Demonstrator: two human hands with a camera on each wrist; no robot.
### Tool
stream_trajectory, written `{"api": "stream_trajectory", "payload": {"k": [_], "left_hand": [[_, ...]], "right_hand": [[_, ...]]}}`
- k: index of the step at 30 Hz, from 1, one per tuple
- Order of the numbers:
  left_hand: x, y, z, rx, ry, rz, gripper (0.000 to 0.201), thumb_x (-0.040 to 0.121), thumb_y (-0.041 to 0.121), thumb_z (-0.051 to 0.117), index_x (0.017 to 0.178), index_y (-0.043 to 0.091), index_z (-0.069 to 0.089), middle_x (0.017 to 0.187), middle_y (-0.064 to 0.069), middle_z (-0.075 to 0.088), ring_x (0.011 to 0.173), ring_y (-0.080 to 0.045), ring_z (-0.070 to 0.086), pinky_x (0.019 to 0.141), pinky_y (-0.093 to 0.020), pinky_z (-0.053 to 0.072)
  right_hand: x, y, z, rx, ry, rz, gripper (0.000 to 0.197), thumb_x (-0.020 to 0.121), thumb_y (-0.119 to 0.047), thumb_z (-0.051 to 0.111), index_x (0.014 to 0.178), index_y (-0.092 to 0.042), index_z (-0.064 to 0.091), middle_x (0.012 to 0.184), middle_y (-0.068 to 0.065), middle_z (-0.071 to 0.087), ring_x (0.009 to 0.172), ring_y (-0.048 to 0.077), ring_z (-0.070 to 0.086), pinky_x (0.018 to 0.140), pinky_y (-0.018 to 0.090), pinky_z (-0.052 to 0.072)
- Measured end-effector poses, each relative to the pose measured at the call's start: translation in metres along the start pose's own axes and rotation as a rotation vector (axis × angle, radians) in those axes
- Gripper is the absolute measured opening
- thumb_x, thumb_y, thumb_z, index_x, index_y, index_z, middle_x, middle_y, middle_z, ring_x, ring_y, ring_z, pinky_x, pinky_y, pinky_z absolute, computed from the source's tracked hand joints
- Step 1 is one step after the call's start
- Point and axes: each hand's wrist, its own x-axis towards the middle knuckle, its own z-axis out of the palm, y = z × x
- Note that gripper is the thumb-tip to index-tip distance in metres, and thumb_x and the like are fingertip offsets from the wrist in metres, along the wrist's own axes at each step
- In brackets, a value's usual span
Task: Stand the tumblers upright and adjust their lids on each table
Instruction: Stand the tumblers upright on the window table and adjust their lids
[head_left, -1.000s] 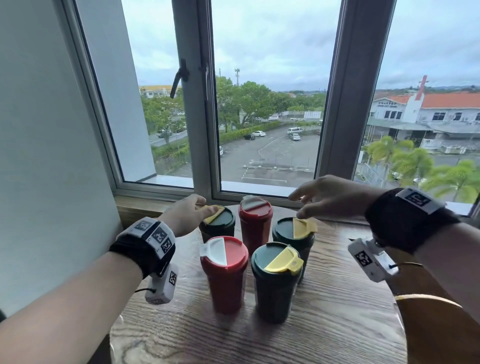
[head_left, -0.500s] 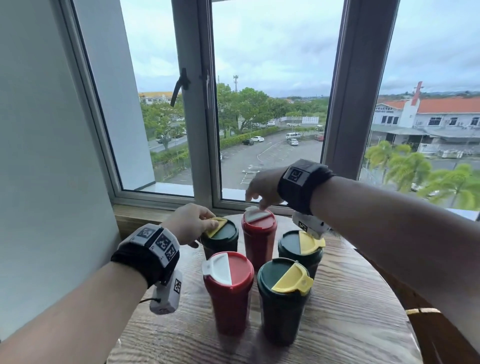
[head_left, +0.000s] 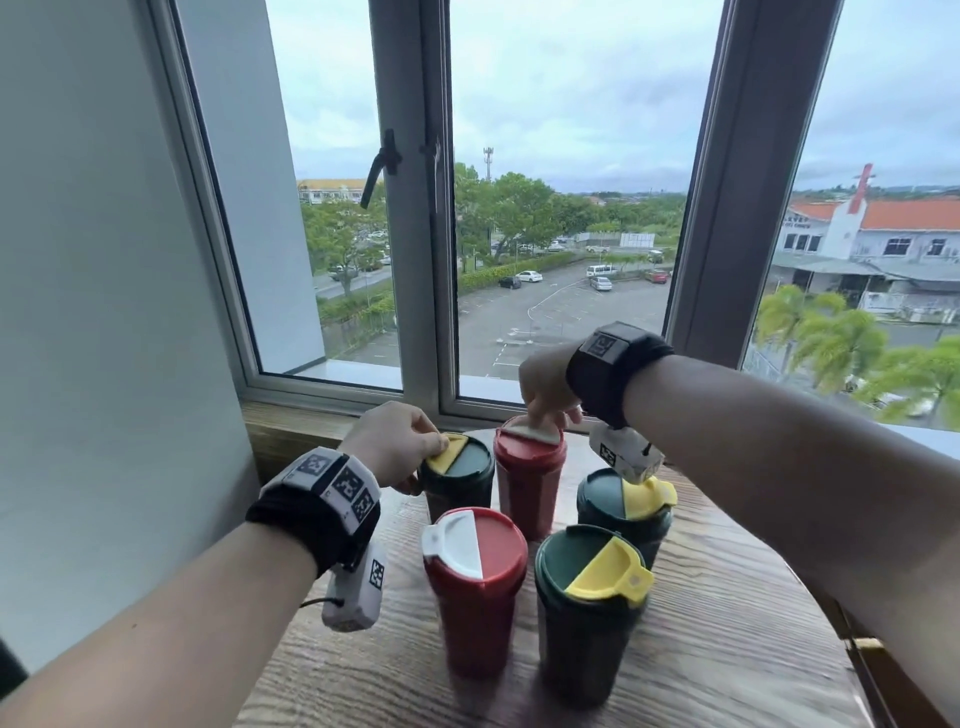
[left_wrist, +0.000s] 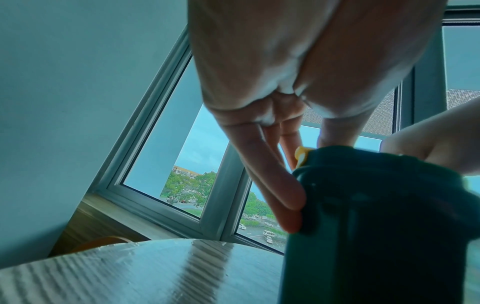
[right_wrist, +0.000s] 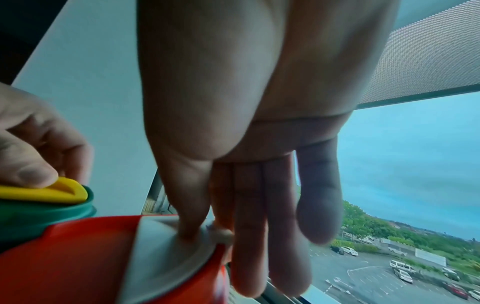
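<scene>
Five plastic tumblers stand upright, close together, on a round wood-grain table (head_left: 727, 649) beside a grey-framed window (head_left: 415, 260). The left hand (head_left: 395, 444) rests over the rear dark green tumbler with a yellow flip lid (head_left: 457, 480); its thumb presses on top of the yellow flap (head_left: 448, 453) while the curled fingers (left_wrist: 275, 185) lie against the tumbler's far side just under the rim, so flap and rim are gripped between them. Just right of those fingers stands the rear red tumbler with a white flip lid (head_left: 529, 480). The right hand (head_left: 545, 387) comes down on it from above: the thumb presses on the white flap (right_wrist: 166, 253) and the other fingers (right_wrist: 259, 236) hang nearly straight, close together, over the far edge of the lid; whether they touch the rim cannot be told. Below the right wrist, well clear of the fingertips, stands a second dark green tumbler with a yellow flap (head_left: 626, 512). Nearer the person, away from both hands, are a red tumbler with a white half lid (head_left: 475, 587) and, just right of it, another dark green tumbler with a raised yellow flap (head_left: 592, 613).
</scene>
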Motion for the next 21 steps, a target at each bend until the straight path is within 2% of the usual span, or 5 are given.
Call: {"api": "stream_trajectory", "payload": {"k": [2, 4, 9, 15, 21], "left_hand": [[0.001, 0.001, 0.003, -0.014, 0.029, -0.018, 0.014, 0.092, 0.026, 0.071, 0.092, 0.012, 0.07, 0.089, -0.01, 0.075, 0.056, -0.023, 0.076, 0.056, -0.036, 0.064], [0.003, 0.003, 0.005, -0.033, 0.045, -0.043, 0.016, 0.091, 0.026, 0.071, 0.091, 0.011, 0.069, 0.089, -0.011, 0.074, 0.057, -0.025, 0.076, 0.06, -0.041, 0.065], [0.009, 0.007, 0.008, -0.09, 0.105, -0.095, 0.017, 0.089, 0.025, 0.072, 0.088, 0.009, 0.066, 0.089, -0.013, 0.072, 0.058, -0.029, 0.076, 0.063, -0.048, 0.065], [0.014, 0.007, 0.013, -0.11, 0.128, -0.119, 0.02, 0.079, 0.032, 0.072, 0.082, 0.013, 0.067, 0.082, -0.013, 0.076, 0.067, -0.031, 0.076, 0.07, -0.048, 0.065], [0.01, 0.013, 0.016, -0.084, 0.118, -0.132, 0.017, 0.09, 0.028, 0.067, 0.089, 0.012, 0.062, 0.087, -0.014, 0.073, 0.059, -0.031, 0.076, 0.06, -0.049, 0.065]], "right_hand": [[0.001, 0.006, 0.005, 0.051, -0.021, 0.033, 0.033, 0.097, -0.026, 0.061, 0.089, -0.001, 0.08, 0.078, 0.004, 0.081, 0.063, 0.016, 0.076, 0.077, 0.029, 0.062], [0.0, 0.01, 0.007, 0.074, -0.04, 0.065, 0.036, 0.098, -0.024, 0.057, 0.089, 0.002, 0.079, 0.079, 0.008, 0.08, 0.062, 0.021, 0.074, 0.069, 0.028, 0.06], [0.001, 0.013, 0.011, 0.162, -0.169, 0.123, 0.044, 0.105, -0.022, 0.045, 0.07, -0.004, 0.064, 0.039, -0.001, 0.061, 0.03, 0.009, 0.058, 0.054, 0.028, 0.05], [0.003, 0.016, 0.015, 0.225, -0.189, 0.131, 0.046, 0.105, -0.02, 0.042, 0.065, -0.005, 0.059, 0.034, -0.002, 0.056, 0.026, 0.009, 0.052, 0.052, 0.028, 0.046], [0.001, 0.017, 0.014, 0.201, -0.132, 0.124, 0.043, 0.103, -0.022, 0.047, 0.067, -0.007, 0.064, 0.037, -0.004, 0.06, 0.028, 0.007, 0.055, 0.053, 0.026, 0.049]]}}
